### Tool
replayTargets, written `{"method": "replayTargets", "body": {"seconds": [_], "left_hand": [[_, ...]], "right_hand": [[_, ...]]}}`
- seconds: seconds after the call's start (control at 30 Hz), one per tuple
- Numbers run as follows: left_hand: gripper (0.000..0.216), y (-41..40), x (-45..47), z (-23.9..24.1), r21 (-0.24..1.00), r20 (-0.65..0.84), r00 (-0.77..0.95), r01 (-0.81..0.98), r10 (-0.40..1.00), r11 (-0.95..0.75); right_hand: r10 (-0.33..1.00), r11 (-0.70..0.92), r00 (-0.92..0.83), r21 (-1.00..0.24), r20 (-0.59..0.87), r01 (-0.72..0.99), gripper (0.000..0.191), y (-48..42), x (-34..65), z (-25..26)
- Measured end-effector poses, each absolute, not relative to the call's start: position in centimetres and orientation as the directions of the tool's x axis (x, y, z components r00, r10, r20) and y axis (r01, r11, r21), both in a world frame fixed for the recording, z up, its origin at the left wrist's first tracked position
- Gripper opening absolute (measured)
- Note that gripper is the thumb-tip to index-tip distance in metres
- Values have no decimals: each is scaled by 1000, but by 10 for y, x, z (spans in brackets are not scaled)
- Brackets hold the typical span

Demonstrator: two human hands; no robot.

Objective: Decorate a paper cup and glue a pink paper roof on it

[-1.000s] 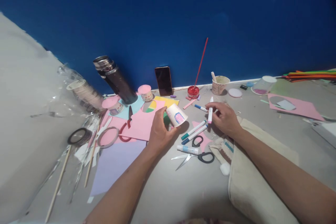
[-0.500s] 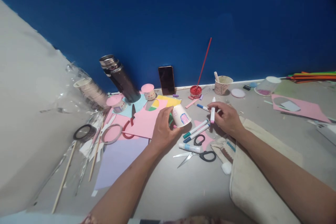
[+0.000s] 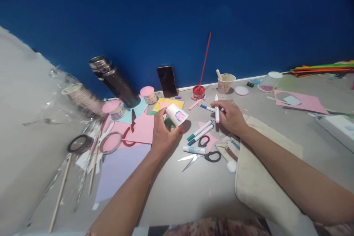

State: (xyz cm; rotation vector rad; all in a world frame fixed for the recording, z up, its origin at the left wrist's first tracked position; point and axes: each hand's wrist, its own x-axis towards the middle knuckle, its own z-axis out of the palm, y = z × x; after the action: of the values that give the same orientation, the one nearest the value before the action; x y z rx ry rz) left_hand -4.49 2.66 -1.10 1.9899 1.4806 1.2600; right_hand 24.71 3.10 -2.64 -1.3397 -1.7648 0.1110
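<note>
Cup (image 3: 175, 113) further aslant in left hand (image 3: 162, 132)

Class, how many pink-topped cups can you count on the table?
2: the right cup stands right of the dark flask; the left cup, left of its base. Others could be hidden.

Held cup (image 3: 170, 110) looks like matt white paper, held marker (image 3: 217, 110) like smooth plastic with a slight sheen. Metal shows as a bright, polished rim on the dark flask (image 3: 120, 85) and as shiny scissor blades (image 3: 188, 158). Phone screen (image 3: 167, 82) is glossy, lilac sheet (image 3: 118, 171) flat matt paper, beige cloth (image 3: 260, 188) dull and soft-looking, long stick (image 3: 61, 191) pale, unvarnished-looking wood.
</note>
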Motion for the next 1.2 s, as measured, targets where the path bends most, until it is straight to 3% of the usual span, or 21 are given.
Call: {"method": "replayTargets", "body": {"seconds": [0.2, 0.37, 0.83, 1.07, 1.2], "left_hand": [[73, 26, -44, -9, 762, 407, 30, 540, 913, -358], [72, 27, -45, -10, 710, 466, 28, 585, 885, -392], [80, 44, -37, -26, 389, 574, 325, 699, 751, -600], [83, 36, -33, -23, 345, 533, 425, 680, 731, -647], [89, 31, -40, -14, 429, 465, 433, 653, 772, -624]], "right_hand": [[801, 447, -155, -405, 578, 798, 35, 32, 252, -27], [801, 466, -211, -363, 560, 807, 42, 33, 253, -29], [817, 489, -253, -388, 518, 781, 43, 30, 247, -31], [814, 490, -234, -415, 531, 767, 42, 32, 247, -31], [820, 470, -186, -451, 542, 758, 44, 32, 248, -29]]}}
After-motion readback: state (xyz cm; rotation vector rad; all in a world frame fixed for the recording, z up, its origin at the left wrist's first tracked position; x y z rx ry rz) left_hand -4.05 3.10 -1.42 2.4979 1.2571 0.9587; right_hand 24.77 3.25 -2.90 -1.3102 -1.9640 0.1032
